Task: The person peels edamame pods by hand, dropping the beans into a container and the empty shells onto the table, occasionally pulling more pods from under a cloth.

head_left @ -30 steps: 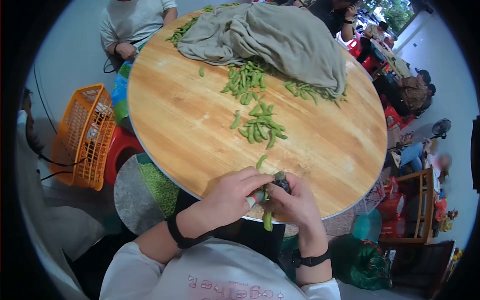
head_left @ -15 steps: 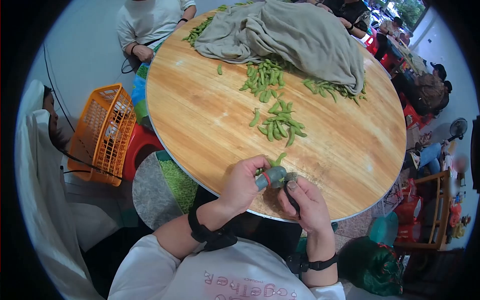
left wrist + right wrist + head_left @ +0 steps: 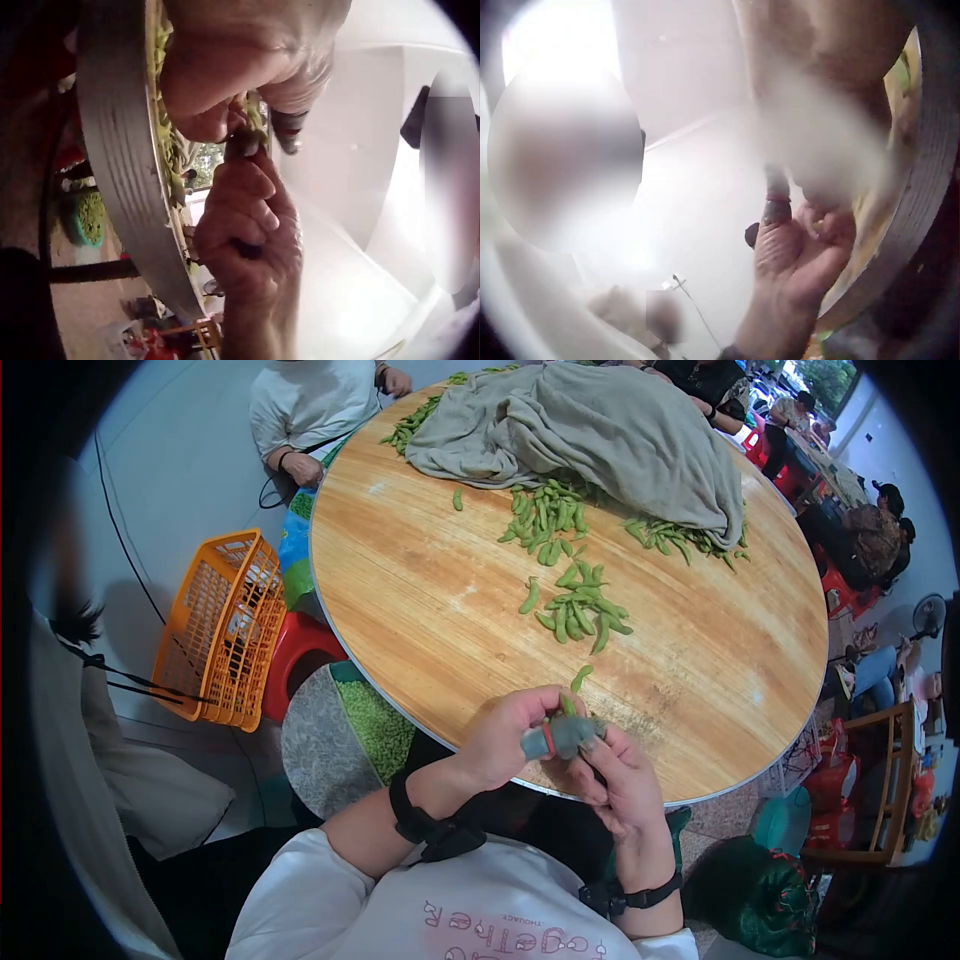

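The two hands are meeting at the six o'clock edge of the round tabletop (image 3: 430, 580); the left hand (image 3: 495, 745) is keeping its grip on a green pod (image 3: 568, 706), fingers curling round it, while its thumb, wearing a grey-green cover (image 3: 568, 738) with a red band (image 3: 547, 740), is reaching across towards three o'clock. The right hand (image 3: 625, 785) is closing in from that side, its fingers curling and its thumb now coming up against the cover's end; whether its grip is pinching anything I cannot tell, the fingertips being hidden among the others.

The pod that was dangling below the hands a second ago is no longer showing, and the dark thing that was standing out beside the right fingers is slipping out of sight; that suggests both hands are now busy with the pod in the left grip, rather than with the loose ones.

Those others are lying where they were: a single pod (image 3: 581, 678) just beyond the fingers towards twelve o'clock, a small cluster (image 3: 580, 610) farther along the same line, and more spilling from under the grey cloth (image 3: 600, 440) at twelve; shelled green beans (image 3: 378, 725) are sitting below the tabletop's edge, towards eight o'clock.
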`<action>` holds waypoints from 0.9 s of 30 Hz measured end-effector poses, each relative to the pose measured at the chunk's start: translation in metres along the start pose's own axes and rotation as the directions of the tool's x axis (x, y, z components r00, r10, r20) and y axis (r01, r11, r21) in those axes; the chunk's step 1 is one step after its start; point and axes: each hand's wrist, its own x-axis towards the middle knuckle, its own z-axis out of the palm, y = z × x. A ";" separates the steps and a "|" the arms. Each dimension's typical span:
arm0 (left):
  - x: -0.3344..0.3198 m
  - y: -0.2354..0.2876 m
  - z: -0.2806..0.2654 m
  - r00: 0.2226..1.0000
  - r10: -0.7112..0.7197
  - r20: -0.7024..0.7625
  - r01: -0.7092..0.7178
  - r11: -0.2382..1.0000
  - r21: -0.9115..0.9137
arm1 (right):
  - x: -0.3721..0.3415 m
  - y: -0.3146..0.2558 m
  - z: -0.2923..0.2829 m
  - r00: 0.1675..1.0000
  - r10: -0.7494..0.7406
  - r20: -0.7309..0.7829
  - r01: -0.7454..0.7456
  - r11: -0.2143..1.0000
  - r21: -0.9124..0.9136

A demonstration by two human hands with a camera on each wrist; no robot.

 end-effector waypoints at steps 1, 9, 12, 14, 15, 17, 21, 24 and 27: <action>0.000 0.001 0.002 1.000 -0.001 0.000 0.001 1.000 0.000 | 0.001 0.001 0.000 0.982 -0.178 -0.069 0.144 0.929 -0.342; 0.003 0.011 0.004 0.997 0.075 -0.017 -0.068 0.962 0.263 | -0.001 -0.005 0.001 0.958 -0.256 -0.127 0.183 0.892 -0.413; 0.000 0.017 -0.006 0.987 -0.142 0.074 0.152 0.977 -0.149 | -0.002 -0.002 0.002 0.984 -0.140 -0.113 0.121 0.980 -0.156; 0.000 0.013 -0.005 0.985 -0.164 0.049 0.170 0.961 -0.219 | -0.004 0.001 0.000 0.994 -0.094 -0.059 0.101 0.987 0.127; -0.001 0.012 -0.004 0.982 -0.188 0.028 0.188 0.938 -0.290 | -0.004 0.002 -0.002 0.994 -0.096 -0.058 0.103 0.986 0.129; -0.002 0.010 -0.005 0.984 -0.173 0.040 0.177 0.936 -0.303 | -0.006 0.003 -0.005 0.993 -0.119 -0.028 0.121 0.982 0.143; -0.006 0.013 -0.016 0.988 -0.106 -0.115 0.082 0.978 -0.192 | -0.017 -0.003 -0.013 0.978 -0.185 -0.093 0.196 0.972 0.127; -0.012 0.020 -0.019 0.974 -0.143 -0.178 0.159 0.984 0.078 | -0.025 -0.015 -0.015 0.918 -0.324 -0.228 0.331 0.943 -0.007; -0.014 0.012 -0.024 0.998 -0.037 -0.057 0.064 0.795 0.603 | -0.024 -0.018 -0.019 0.891 -0.385 -0.241 0.339 0.917 -0.211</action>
